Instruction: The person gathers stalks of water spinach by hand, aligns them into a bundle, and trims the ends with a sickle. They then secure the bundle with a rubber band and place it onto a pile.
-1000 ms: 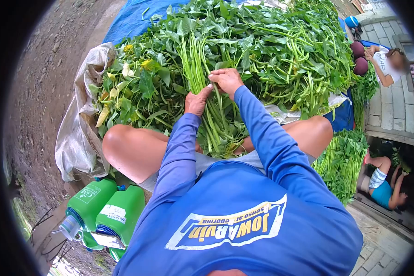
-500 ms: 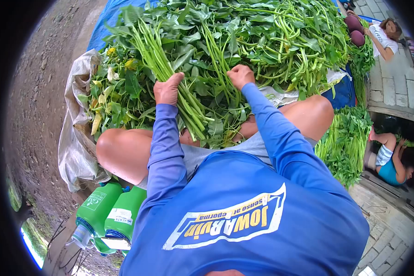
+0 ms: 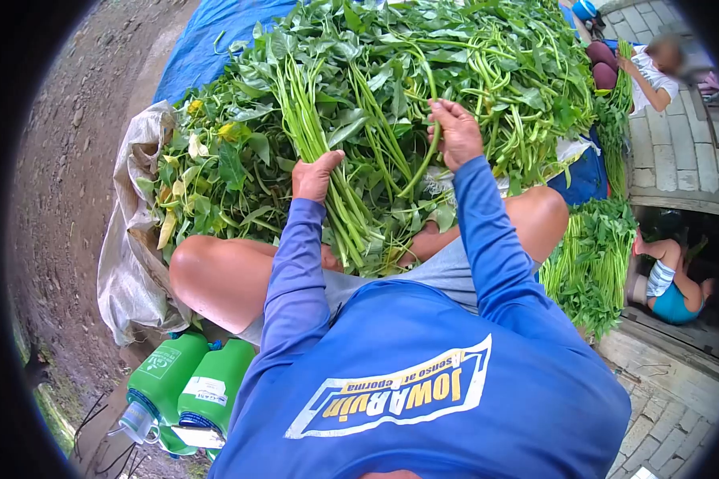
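My left hand (image 3: 318, 177) is wrapped round a bunch of water spinach (image 3: 302, 112), its leafy tops pointing away from me and its cut ends hanging towards my lap. Between the fingers of my right hand (image 3: 458, 137) is a single water spinach stem (image 3: 434, 153), which curves down to the left. Both hands are over a big heap of water spinach (image 3: 503, 76) spread before my crossed legs. Several loose stems (image 3: 373, 132) lie on the heap between the two hands.
Yellowed leaves (image 3: 168, 227) and a whitish sack (image 3: 124, 275) lie to the left, near two green jugs (image 3: 168, 363). A blue tarp (image 3: 208, 48) lies under the heap. More greens (image 3: 587, 263) lie at right, where two other people sit.
My right hand has moved right and slightly back, and now a single stem shows in its fingers. The bunch in my left hand has shifted right and a little nearer to me.
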Demonstrator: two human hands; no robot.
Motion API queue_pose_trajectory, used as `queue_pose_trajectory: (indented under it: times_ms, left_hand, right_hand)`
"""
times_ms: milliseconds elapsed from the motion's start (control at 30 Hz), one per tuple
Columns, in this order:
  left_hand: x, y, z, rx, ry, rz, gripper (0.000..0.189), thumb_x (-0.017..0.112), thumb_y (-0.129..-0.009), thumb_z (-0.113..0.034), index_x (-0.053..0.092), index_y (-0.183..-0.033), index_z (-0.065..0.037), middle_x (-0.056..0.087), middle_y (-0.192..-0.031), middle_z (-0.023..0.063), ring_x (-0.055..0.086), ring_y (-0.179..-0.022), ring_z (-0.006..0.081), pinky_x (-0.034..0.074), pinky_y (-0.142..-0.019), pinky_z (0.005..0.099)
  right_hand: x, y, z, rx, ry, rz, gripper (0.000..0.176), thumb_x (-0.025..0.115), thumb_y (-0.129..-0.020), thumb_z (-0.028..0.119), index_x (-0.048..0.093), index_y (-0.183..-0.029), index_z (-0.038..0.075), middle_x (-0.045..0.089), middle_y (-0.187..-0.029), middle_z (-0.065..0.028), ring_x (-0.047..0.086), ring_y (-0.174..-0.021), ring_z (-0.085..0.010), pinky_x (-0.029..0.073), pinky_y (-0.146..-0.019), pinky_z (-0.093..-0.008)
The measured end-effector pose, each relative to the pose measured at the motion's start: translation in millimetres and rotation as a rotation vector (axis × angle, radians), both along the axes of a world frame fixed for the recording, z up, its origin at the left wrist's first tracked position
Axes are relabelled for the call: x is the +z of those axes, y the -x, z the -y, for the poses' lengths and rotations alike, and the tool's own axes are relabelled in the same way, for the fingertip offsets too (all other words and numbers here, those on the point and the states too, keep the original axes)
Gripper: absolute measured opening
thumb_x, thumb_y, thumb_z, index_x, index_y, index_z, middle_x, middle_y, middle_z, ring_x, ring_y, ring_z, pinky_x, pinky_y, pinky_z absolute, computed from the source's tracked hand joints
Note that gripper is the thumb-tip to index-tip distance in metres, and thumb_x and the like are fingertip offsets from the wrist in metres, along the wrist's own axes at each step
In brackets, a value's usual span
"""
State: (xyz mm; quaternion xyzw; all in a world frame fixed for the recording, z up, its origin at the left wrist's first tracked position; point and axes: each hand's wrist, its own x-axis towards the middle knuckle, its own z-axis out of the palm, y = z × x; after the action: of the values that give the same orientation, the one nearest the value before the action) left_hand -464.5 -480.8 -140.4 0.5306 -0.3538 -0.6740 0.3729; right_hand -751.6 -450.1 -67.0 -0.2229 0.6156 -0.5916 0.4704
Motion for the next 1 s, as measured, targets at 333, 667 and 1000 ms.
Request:
queue_pose_trajectory:
  times_ms: [333,667,1000]
  left_hand:
    - [13,11,-11,0.04,-0.174,-0.158,0.031,0.087,-0.081,-0.025,0.075,-0.096,0.0,0.071,-0.081,0.0066,0.065,-0.063,0.0164,0.055,-0.058,0.034]
    - [-18,11,-21,-0.024,-0.504,-0.617,0.025,0.081,-0.09,-0.034,0.069,-0.094,-0.012,0.071,-0.08,0.0039,0.069,-0.064,0.0201,0.06,-0.06,0.0388]
    - [-63,20,-26,0.083,-0.179,-0.022,0.025,0.082,-0.075,-0.017,0.075,-0.09,0.001,0.072,-0.08,0.0053,0.063,-0.068,0.0154,0.052,-0.068,0.0331]
  right_hand:
    - [84,-42,37,0.055,0.246,-0.277,0.021,0.072,-0.1,0.017,0.074,-0.118,0.005,0.066,-0.083,0.0018,0.057,-0.06,-0.0051,0.048,-0.05,-0.0202]
    - [-66,-128,-27,0.405,-0.308,-0.236,0.026,0.071,-0.098,0.025,0.077,-0.104,0.001,0.068,-0.075,-0.0029,0.063,-0.064,-0.0109,0.051,-0.058,-0.0259]
    - [-55,-113,0,0.427,0.096,-0.939,0.03,0.069,-0.089,0.029,0.078,-0.101,0.004,0.077,-0.09,-0.0156,0.072,-0.071,-0.0275,0.059,-0.072,-0.0389]
